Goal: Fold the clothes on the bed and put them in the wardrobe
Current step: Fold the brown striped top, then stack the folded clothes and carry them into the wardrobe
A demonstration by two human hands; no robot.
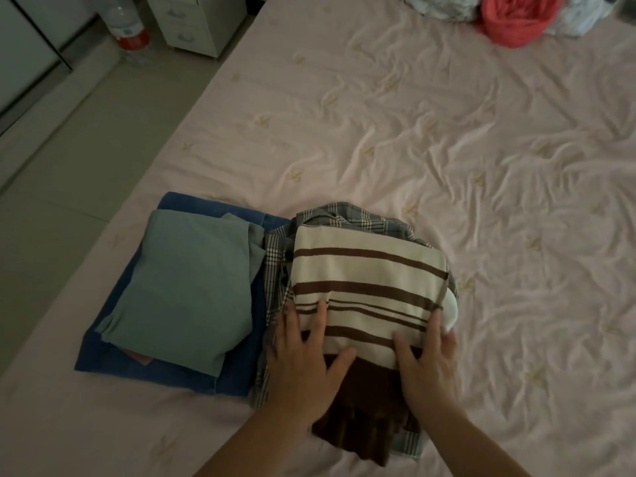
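**A:** Looking at the folded cream top with brown stripes (364, 287), where is it exactly?

**B:** On a grey plaid shirt (275, 270) near the front edge of the wrinkled pink bedsheet (447, 132). Left hand (303, 356) lies flat on it, fingers straight and spread. Right hand (426, 359) presses its right side, fingertips curving over the edge, gripping nothing I can see.

**A:** And beside it?

**B:** A folded teal garment (186, 287) on blue jeans (234, 370), touching the plaid.
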